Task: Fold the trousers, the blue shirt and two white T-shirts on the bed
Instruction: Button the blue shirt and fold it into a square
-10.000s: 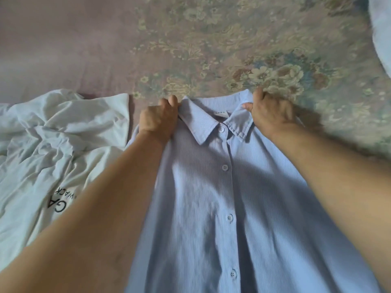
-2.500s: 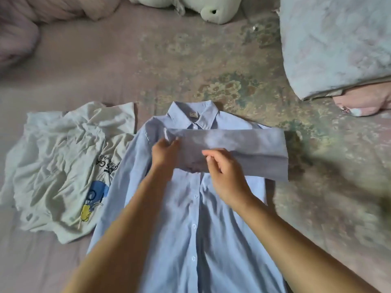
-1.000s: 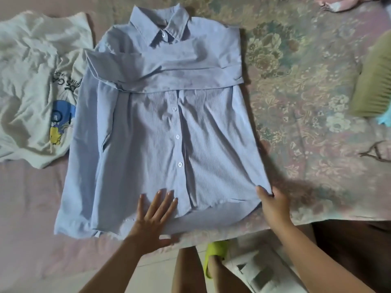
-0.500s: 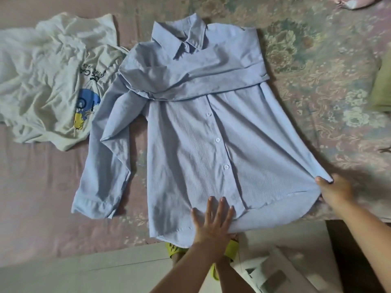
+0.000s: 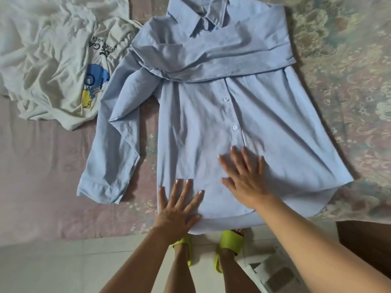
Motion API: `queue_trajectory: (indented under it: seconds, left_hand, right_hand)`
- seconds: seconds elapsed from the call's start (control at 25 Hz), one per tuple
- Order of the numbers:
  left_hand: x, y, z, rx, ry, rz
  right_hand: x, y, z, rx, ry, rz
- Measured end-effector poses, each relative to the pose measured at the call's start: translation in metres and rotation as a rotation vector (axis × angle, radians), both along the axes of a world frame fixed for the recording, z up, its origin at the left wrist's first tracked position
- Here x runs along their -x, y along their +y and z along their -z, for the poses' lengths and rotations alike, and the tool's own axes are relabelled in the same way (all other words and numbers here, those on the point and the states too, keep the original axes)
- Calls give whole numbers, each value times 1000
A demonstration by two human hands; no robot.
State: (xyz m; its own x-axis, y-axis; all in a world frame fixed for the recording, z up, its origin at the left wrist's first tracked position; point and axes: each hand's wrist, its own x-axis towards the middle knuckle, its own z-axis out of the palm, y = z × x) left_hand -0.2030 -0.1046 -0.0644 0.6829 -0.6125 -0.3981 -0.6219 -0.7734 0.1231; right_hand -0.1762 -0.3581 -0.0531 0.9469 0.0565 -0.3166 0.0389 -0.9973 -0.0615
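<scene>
The right hand (image 5: 245,182) has left the right hem corner and now lies flat on the blue shirt (image 5: 211,123), beside the left hand (image 5: 177,208).

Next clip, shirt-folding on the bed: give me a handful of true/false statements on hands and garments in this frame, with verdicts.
1. Both hands lie flat on the blue shirt. True: the left hand and right hand press near the hem, fingers spread.
2. One sleeve is folded across the chest. True.
3. The other sleeve is folded in too. False: it lies out beside the shirt body.
4. The white T-shirt is neatly folded. False: it lies crumpled beside the shirt.
5. The right hand pinches the collar. False: the collar is untouched.
</scene>
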Motion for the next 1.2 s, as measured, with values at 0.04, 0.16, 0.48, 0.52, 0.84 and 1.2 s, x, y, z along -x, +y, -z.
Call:
queue_trajectory:
  seconds: [0.04, 0.16, 0.48, 0.52, 0.84, 1.2]
  left_hand:
    - [0, 0, 0, -2, -2, -13]
    - [-21, 2, -23, 118, -64, -7]
    - [-182, 110, -54, 124, -317, -503]
    - [-195, 117, -55, 128, -247, -605]
    - [-225, 167, -112, 714, 720, -1284]
    - [-302, 340, -132, 184, 121, -1079]
  right_hand:
    - [8, 4, 6, 24, 96, -4]
    - [17, 6, 1, 47, 138, 5]
    - [-139, 116, -59, -26, 72, 6]
    - [-160, 127, -61, -41, 69, 26]
    - [-276, 159, -82, -236, 23, 303]
    - [-314, 176, -69, -193, 242, 145]
